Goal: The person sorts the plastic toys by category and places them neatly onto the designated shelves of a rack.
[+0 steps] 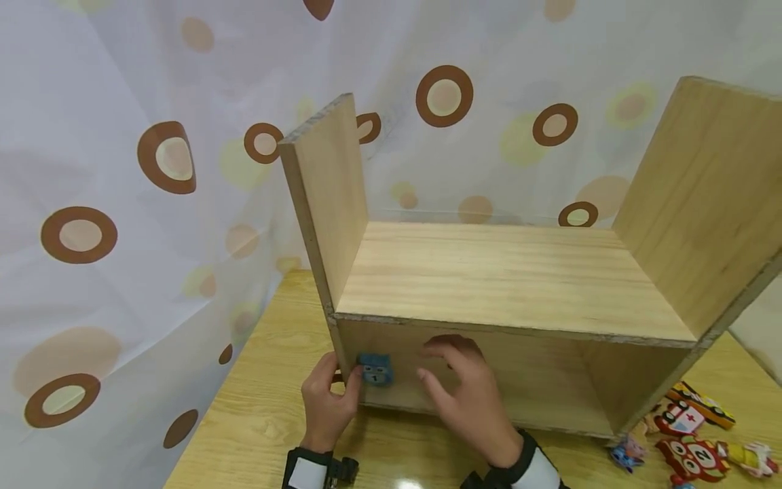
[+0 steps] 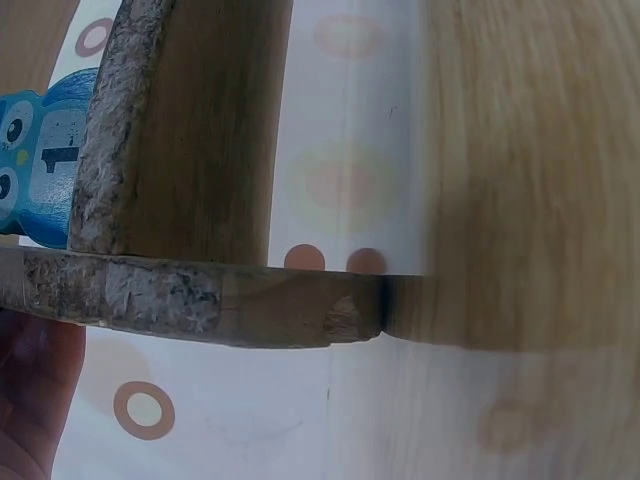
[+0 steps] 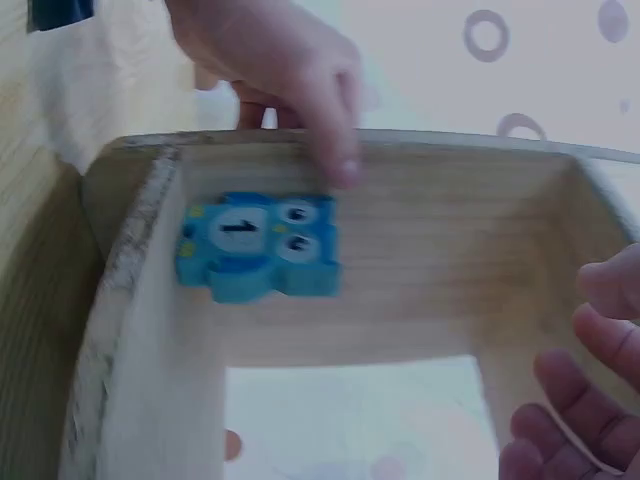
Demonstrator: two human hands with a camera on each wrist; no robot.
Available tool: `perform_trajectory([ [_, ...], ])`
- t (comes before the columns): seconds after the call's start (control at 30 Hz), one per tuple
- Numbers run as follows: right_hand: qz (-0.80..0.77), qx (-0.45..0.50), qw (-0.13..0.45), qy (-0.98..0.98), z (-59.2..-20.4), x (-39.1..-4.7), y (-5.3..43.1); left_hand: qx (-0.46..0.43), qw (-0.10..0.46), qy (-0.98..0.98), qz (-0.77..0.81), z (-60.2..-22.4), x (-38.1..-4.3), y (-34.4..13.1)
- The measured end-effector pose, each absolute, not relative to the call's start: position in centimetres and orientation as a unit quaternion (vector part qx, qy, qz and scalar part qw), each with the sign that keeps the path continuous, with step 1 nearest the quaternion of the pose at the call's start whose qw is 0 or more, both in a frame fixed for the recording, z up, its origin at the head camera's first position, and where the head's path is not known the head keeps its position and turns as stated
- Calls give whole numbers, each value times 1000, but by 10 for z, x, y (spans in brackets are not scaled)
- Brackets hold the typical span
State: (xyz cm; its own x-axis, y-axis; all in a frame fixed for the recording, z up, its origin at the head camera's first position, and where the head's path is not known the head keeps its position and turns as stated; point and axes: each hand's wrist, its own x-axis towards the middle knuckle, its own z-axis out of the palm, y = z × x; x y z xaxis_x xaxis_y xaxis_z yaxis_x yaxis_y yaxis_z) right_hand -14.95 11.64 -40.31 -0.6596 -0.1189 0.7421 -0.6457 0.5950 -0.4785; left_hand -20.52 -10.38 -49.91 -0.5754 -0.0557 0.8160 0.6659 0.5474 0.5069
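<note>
Fingers on the right hand (image 1: 467,395) are curved and spread apart, thumb well clear of the rest, hanging at the open front of a pale bare-wood shelf unit (image 1: 513,278). Left hand (image 1: 330,406) is clamped on the unit's left side panel (image 1: 324,197), down low, one digit hooked inside. Both wrists have black-and-white straps (image 1: 307,473).

Off to the right, by the unit's front corner, there's a little toy pile: red big-eyed block with a "2" (image 1: 701,456), yellow-and-white figure (image 1: 750,458), small blue-purple figure (image 1: 626,454), red-and-white ambulance (image 1: 681,418), and a yellow-and-black toy vehicle (image 1: 702,406).

Blue owl-shaped block with a "1" on its belly (image 1: 375,370) stands upright in the lower compartment, at the left end just beside that panel. Left digit's tip is right by its head, can't tell if they touch.

All of it's on a light wood-grain table (image 1: 244,380), with a white sheet with brown rings (image 1: 379,61) behind.
</note>
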Motion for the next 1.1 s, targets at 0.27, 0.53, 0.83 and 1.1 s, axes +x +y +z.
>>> perform_trajectory([
  [0.27,445,241,385,-772,-388,-119,151,-191,423,-772,-435,-500,-206,-109],
  [0.53,462,223,463,-723,-381,-97,210,-186,429,-770,-435,-501,-205,-109],
  [0.83,388,-105,425,-811,-401,-77,300,-167,421,-783,-427,-497,-201,-116],
  [1.1,298,-147,304,-893,-432,-92,384,-161,427,-785,-419,-498,-199,-116],
])
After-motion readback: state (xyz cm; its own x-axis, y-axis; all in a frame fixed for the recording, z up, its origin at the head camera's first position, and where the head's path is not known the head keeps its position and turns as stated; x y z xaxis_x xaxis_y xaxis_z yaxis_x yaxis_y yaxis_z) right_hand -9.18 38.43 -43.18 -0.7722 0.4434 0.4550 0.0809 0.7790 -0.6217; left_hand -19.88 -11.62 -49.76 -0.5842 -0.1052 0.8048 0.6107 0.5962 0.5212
